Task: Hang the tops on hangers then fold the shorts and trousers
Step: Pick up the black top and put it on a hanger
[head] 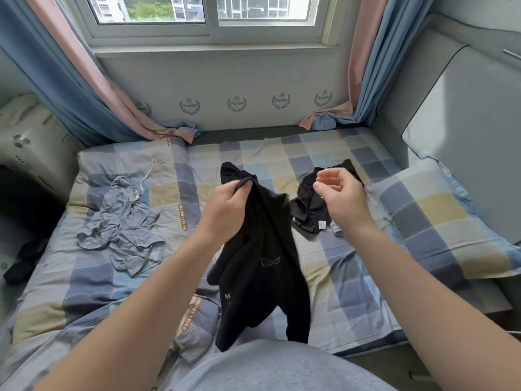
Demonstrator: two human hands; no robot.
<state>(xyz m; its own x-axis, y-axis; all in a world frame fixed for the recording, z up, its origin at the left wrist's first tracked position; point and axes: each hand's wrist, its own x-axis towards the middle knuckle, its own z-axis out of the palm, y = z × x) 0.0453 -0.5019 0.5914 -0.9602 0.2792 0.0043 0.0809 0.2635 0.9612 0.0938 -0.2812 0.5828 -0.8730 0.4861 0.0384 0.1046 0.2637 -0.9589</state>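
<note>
Item one: black garment [262, 249], held in my left hand [228, 204]. My fingers and thumb are bunched round a gathered edge at its top. The rest hangs in loose folds in front of me, above the checked bedcover [338, 280], with its lower ends down near my lap. I cannot tell from the folds whether it is a top or trousers.

Item two: my right hand [338, 193], raised just right of that garment and not touching it. The fingers are loosely curled, thumb close to forefinger, with nothing in them.

Item three: second black garment [306, 210], crumpled on the bedcover under my right hand, a white label showing at its near edge.

Item four: blue-grey shorts [124, 221], crumpled on the left side of the bed, well apart from both black pieces. A pale drawstring trails from them towards the window [208, 18].

Item five: pillow [437, 221], same check, at the right edge of the bed.

Item six: blue and pink curtains [84, 88] on both sides of the window, hems pooled at the bed's far edge.
</note>
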